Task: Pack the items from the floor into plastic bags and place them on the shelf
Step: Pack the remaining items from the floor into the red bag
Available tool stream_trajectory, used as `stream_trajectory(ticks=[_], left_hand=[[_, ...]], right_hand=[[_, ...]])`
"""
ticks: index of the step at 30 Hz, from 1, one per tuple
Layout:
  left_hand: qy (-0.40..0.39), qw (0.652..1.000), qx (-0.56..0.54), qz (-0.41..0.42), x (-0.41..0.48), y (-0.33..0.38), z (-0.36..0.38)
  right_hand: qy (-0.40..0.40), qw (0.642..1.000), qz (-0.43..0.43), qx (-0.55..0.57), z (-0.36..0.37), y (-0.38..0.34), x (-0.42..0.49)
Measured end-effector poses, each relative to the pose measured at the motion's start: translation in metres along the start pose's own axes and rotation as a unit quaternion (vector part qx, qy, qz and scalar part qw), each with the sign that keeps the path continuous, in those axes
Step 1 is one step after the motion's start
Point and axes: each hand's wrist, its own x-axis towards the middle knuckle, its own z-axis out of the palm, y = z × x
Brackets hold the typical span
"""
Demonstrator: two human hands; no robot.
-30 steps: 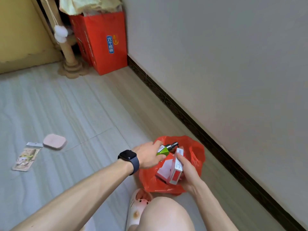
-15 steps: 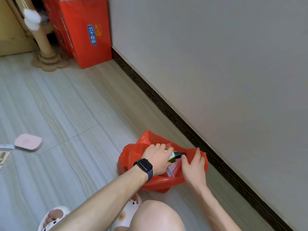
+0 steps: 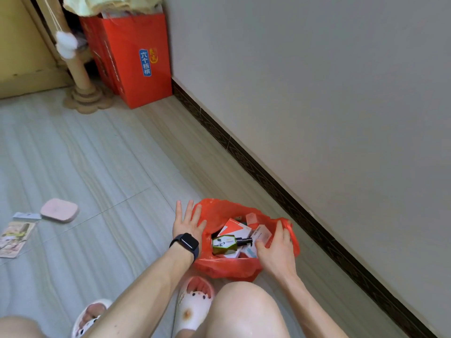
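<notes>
We note a glossy striped tile floor (image 3: 102, 167). On it, by the wall, sits a crinkly red bag (image 3: 227, 265) with its mouth agape. The right hand (image 3: 277, 247) grasps its rim; the left hand (image 3: 188, 224) is released, fingers straight, beside it. Inside are flat boxes (image 3: 235, 230) and a faceted green bottle (image 3: 224, 243). Well apart lies a rounded pink case (image 3: 59, 211).

A red plastic bag (image 3: 227, 267) sits open on the floor. Inside it lie a green pump bottle (image 3: 224, 243) on its side and several red-and-white boxes (image 3: 235, 230). The left hand (image 3: 186, 223), fingers straight and spread, is at the bag's left edge, and the right hand (image 3: 275, 247) grips its right rim. Well left of the bag lie a pink case (image 3: 59, 210) and a flat packet (image 3: 15, 236). A white slipper (image 3: 194, 303) stands just in front of the bag.
</notes>
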Motion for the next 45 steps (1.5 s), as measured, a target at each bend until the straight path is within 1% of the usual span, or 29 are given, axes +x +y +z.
stream_trajectory(ticks=[1,3,5,7,9,11,14,16,18,22,25,28,32,34,36,38,40,42,45], left_hand=[[-0.003,1.000,-0.005,-0.005,-0.003,-0.007,0.000],[0.006,0.999,-0.051,-0.007,-0.012,-0.020,-0.004],[0.008,0.992,-0.126,-0.007,-0.020,-0.033,-0.014],[0.009,0.980,-0.199,-0.006,-0.028,-0.051,-0.030],[0.024,0.971,-0.240,-0.001,-0.035,-0.075,-0.048],[0.040,0.966,-0.257,-0.002,-0.046,-0.106,-0.060],[0.049,0.957,-0.283,-0.033,-0.068,-0.160,-0.060],[0.054,0.952,-0.293,-0.068,-0.087,-0.198,-0.044],[0.061,0.944,-0.305,-0.108,-0.107,-0.236,-0.018],[0.064,0.917,-0.334,-0.208,-0.141,-0.296,0.065],[0.054,0.879,-0.369,-0.298,-0.158,-0.321,0.140],[0.030,0.842,-0.402,-0.359,-0.164,-0.327,0.208],[-0.047,0.805,-0.440,-0.395,-0.150,-0.315,0.285],[-0.094,0.795,-0.453,-0.392,-0.138,-0.309,0.315],[-0.133,0.783,-0.468,-0.388,-0.123,-0.308,0.340],[-0.154,0.772,-0.474,-0.394,-0.108,-0.311,0.360],[-0.155,0.767,-0.473,-0.405,-0.094,-0.317,0.376],[-0.145,0.762,-0.479,-0.411,-0.077,-0.325,0.389],[-0.128,0.756,-0.489,-0.416,-0.054,-0.336,0.398]], right_hand=[[-0.011,1.000,-0.003,-0.009,0.000,-0.004,-0.002],[-0.042,0.999,-0.024,-0.010,-0.001,-0.013,-0.008],[-0.069,0.996,-0.065,-0.004,-0.001,-0.024,-0.016],[-0.100,0.987,-0.127,-0.025,0.001,-0.037,-0.025],[-0.118,0.972,-0.194,-0.054,0.002,-0.055,-0.032],[-0.125,0.955,-0.257,-0.077,0.001,-0.080,-0.034],[-0.123,0.918,-0.359,-0.113,0.001,-0.129,-0.034],[-0.128,0.899,-0.402,-0.121,0.003,-0.164,-0.037],[-0.139,0.881,-0.434,-0.127,0.010,-0.198,-0.040],[-0.164,0.828,-0.515,-0.147,0.032,-0.260,-0.055],[-0.183,0.792,-0.556,-0.176,0.066,-0.291,-0.058],[-0.222,0.765,-0.567,-0.210,0.116,-0.306,-0.051],[-0.291,0.719,-0.559,-0.293,0.191,-0.314,-0.041],[-0.321,0.695,-0.552,-0.332,0.230,-0.315,-0.035],[-0.350,0.678,-0.538,-0.359,0.269,-0.316,-0.027],[-0.370,0.674,-0.523,-0.367,0.307,-0.320,-0.018],[-0.372,0.685,-0.512,-0.361,0.340,-0.329,-0.010],[-0.348,0.709,-0.512,-0.339,0.370,-0.341,-0.001],[-0.275,0.756,-0.521,-0.286,0.411,-0.359,0.009]])
